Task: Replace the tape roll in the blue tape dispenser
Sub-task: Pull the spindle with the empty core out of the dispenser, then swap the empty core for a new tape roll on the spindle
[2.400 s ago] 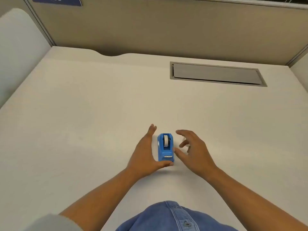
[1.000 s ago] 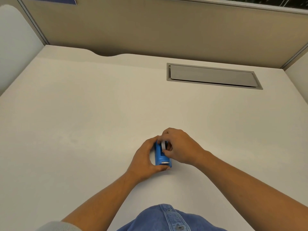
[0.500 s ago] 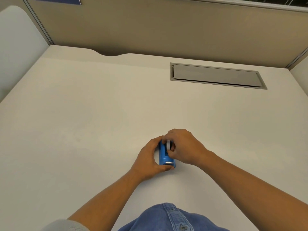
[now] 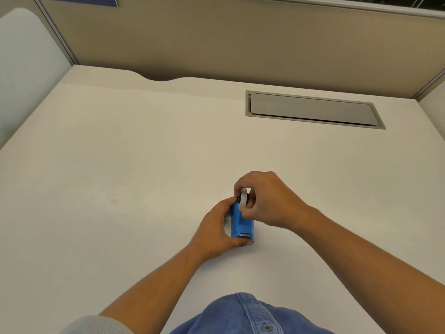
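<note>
Left hand (image 4: 214, 227): I clasp the blue tape dispenser (image 4: 242, 225) on the bench (image 4: 120, 165)
Right hand (image 4: 267, 201): I pinch the tape roll (image 4: 243, 198) above its cradle

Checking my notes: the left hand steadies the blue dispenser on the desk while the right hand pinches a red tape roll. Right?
Not quite: the head view shows the tape roll is white. The left hand steadies the dispenser; the right hand pinches the roll.

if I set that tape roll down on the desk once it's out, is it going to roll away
Possibly. The tape roll is round and narrow, so on edge it would likely roll or topple on the smooth desk. Laid flat it should stay. It looks small, probably light.
</note>
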Action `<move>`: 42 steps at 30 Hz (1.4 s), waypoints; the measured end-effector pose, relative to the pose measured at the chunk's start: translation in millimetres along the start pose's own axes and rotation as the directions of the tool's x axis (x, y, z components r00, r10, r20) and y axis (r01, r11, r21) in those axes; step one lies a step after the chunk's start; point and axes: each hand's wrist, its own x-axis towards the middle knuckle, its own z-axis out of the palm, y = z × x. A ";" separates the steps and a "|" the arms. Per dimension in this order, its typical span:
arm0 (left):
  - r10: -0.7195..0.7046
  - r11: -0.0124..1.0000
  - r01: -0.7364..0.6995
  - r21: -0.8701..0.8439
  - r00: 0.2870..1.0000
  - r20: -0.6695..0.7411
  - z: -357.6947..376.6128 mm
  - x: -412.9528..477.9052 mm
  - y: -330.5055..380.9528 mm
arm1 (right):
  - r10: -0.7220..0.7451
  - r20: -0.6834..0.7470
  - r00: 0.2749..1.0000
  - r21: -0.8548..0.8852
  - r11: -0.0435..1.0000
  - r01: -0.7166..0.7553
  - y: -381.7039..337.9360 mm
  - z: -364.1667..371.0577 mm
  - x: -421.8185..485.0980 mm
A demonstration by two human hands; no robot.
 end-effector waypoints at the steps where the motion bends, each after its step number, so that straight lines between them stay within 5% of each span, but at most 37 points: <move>1: -0.009 1.000 0.009 -0.003 1.000 0.010 -0.7 -0.1 1.9 | 0.004 0.006 1.000 -0.010 1.000 -0.004 -1.1 -1.1 -1.4; 8: -0.090 0.996 0.091 -0.024 0.995 0.042 -19.9 -23.8 29.6 | 0.036 0.045 0.998 -0.056 0.998 -0.034 7.0 9.3 -37.3; 15: -0.153 0.910 0.182 -0.371 0.982 0.108 -13.5 -63.0 70.3 | -0.021 0.026 0.999 0.049 0.999 0.019 -0.3 17.4 -70.5; 26: -0.223 0.809 0.203 -0.551 0.974 0.030 -20.8 -74.5 99.2 | 0.027 -0.222 0.975 0.227 0.974 0.025 -19.3 4.1 -97.6; 35: -0.218 0.766 0.184 -0.616 0.976 0.020 -24.0 -87.8 117.9 | 0.252 -0.282 0.926 0.680 0.733 0.008 -31.6 17.7 -121.0; 42: -0.206 0.752 0.174 -0.636 0.978 0.024 -26.6 -88.0 124.7 | 0.274 -0.298 0.914 0.688 0.725 0.007 -35.5 16.9 -126.2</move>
